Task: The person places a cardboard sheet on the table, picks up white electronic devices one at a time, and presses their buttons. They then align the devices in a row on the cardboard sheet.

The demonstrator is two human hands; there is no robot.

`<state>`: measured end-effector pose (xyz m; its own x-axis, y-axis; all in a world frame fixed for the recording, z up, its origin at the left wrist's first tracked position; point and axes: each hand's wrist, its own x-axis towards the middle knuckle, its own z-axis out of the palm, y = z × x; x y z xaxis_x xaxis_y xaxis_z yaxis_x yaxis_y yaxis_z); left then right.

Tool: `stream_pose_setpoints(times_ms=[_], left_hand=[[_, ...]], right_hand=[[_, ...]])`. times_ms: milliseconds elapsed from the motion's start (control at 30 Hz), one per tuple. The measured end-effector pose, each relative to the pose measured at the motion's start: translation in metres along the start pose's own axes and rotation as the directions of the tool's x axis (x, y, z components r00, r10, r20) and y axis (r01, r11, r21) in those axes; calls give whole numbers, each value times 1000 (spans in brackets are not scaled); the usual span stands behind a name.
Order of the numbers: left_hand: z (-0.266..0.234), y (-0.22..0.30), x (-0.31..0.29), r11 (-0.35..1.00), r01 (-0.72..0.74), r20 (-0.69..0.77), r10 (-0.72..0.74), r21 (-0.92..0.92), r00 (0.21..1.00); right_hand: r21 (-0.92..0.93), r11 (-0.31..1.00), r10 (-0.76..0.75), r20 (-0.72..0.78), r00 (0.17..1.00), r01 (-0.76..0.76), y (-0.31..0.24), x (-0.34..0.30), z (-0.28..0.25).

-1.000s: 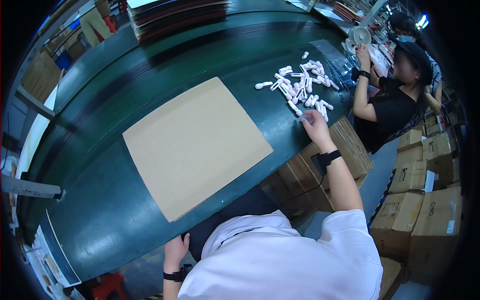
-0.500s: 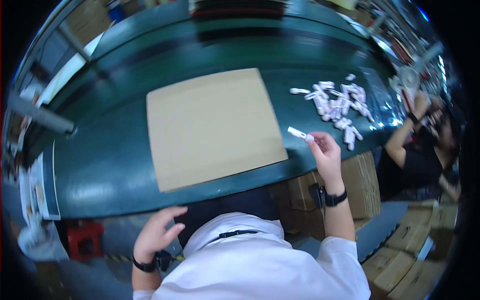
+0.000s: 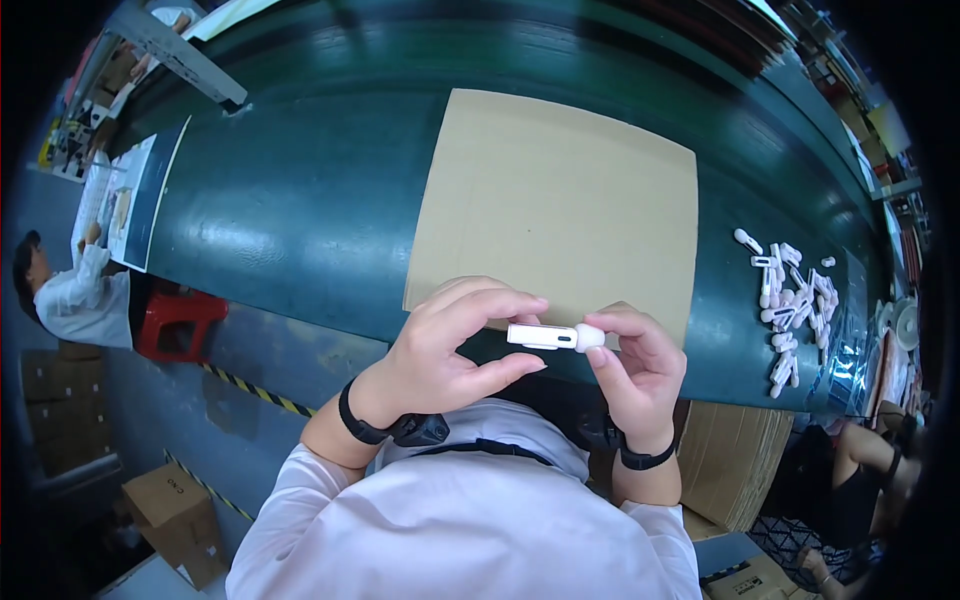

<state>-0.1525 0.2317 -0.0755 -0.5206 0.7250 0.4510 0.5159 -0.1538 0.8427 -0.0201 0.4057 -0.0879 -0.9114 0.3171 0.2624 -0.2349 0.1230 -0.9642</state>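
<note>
Presently: left hand (image 3: 450, 345) and right hand (image 3: 630, 365) together pinch one small white plastic part (image 3: 553, 337). Loose pile of white parts (image 3: 795, 305) lies on green table (image 3: 300, 210), beside cardboard sheet (image 3: 560, 200).

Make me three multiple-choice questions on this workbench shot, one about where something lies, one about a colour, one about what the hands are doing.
1. Where does the pile of small white parts lie?
A. On the cardboard sheet
B. On the green table, to the right of the cardboard sheet
C. On the red stool

2. What colour is the table?
A. Dark green
B. White
C. Orange

3. How is the small white part held?
A. It lies loose on the table
B. In the left hand alone
C. Between the fingers of both hands

Answers:
1 B: the pile sits on bare green surface, clear of the cardboard sheet.
2 A: the table shows dark green all round the sheet.
3 C: the left hand pinches one end and the right hand the rounded end.
</note>
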Motion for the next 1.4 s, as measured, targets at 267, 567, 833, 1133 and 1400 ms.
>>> stream_pose_setpoints(times_ms=[267, 567, 833, 1133, 1400], left_hand=[[-5, -35, 3, 992, -122, 21, 122, 23, 992], [-4, -36, 0, 1000, 8, 52, -9, 25, 999], [-3, -37, -1, 990, 110, 85, -103, -85, 991], [2, -35, -6, 979, 140, 96, -127, -148, 987], [15, -32, -4, 980, 87, -17, -91, -179, 996]], right_hand=[[39, 999, 23, 7, 1000, -24, 16, 8, 9], [59, 997, 42, -5, 999, -42, 25, 9, 11], [14, 998, -55, 7, 998, 55, 25, 6, 9], [0, 998, -55, 23, 998, 55, 24, 3, 6], [45, 999, -26, 4, 1000, 26, 28, 0, 6]])
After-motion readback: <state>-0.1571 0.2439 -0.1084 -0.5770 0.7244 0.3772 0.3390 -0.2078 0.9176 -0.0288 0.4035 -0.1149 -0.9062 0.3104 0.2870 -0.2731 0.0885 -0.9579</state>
